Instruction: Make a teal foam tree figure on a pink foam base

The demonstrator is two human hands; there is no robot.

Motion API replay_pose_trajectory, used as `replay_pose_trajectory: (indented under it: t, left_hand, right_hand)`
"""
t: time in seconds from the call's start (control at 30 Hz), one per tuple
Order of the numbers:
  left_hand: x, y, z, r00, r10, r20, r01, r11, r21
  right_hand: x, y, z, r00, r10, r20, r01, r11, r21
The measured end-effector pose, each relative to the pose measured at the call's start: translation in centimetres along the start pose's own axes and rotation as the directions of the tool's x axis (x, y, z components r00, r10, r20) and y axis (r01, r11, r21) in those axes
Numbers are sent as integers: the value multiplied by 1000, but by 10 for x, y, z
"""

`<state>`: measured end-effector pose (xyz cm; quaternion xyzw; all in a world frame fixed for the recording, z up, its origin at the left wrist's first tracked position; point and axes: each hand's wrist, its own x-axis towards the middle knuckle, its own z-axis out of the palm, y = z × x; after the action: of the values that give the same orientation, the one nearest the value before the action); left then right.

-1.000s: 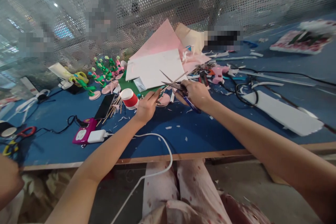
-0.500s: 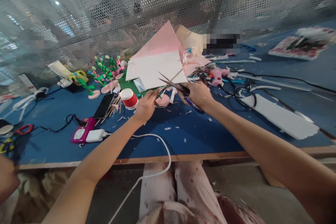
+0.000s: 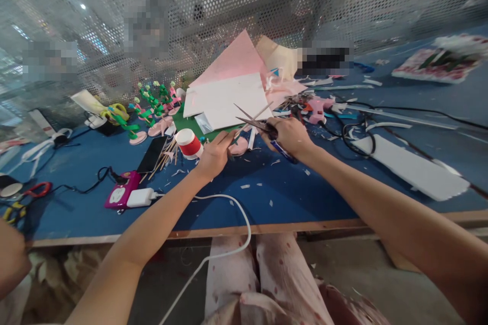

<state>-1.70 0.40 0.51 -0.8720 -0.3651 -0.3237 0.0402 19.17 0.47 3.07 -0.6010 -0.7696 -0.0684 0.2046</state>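
Observation:
My left hand point(image 3: 214, 156) is closed, pinching a thin wooden stick point(image 3: 264, 109) that slants up to the right. In my right hand point(image 3: 292, 137) is a pair of scissors point(image 3: 257, 124) with a dark blue handle. Its blades are parted and point left, and the stick crosses them. Whether the stick lies between the blades I cannot tell. Just left of my left hand stands a red and white paper cup point(image 3: 189, 144). Below the blades lie a pink round piece point(image 3: 238, 146) and a small white roll point(image 3: 251, 138). A white sheet point(image 3: 224, 96) is behind both hands.
Green and pink craft figures point(image 3: 154, 104) stand at the back left. A purple power strip point(image 3: 122, 190) with a white charger and cable point(image 3: 240, 208) lies in front. To the right are a pink glue gun point(image 3: 318, 108), black cords and a white board point(image 3: 415, 167). Perforated metal point(image 3: 229, 5) rises behind.
The scissor blades look slightly further apart than before. Both hands keep their hold in nearly the same place, and the view has shifted a little.

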Motion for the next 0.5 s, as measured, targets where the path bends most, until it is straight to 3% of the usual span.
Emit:
replay_pose_trajectory:
  t: [0.27,0.5]
  left_hand:
    - [0,-1,-2,1000,18,-25,-19,1000,-5]
    - [-1,-3,-1,994,98,56,-92,991,-99]
  right_hand:
    - [-2,-3,-6,999,38,-24,-38,999,-1]
    - [-2,1,1,993,-89,-80,95,992,79]
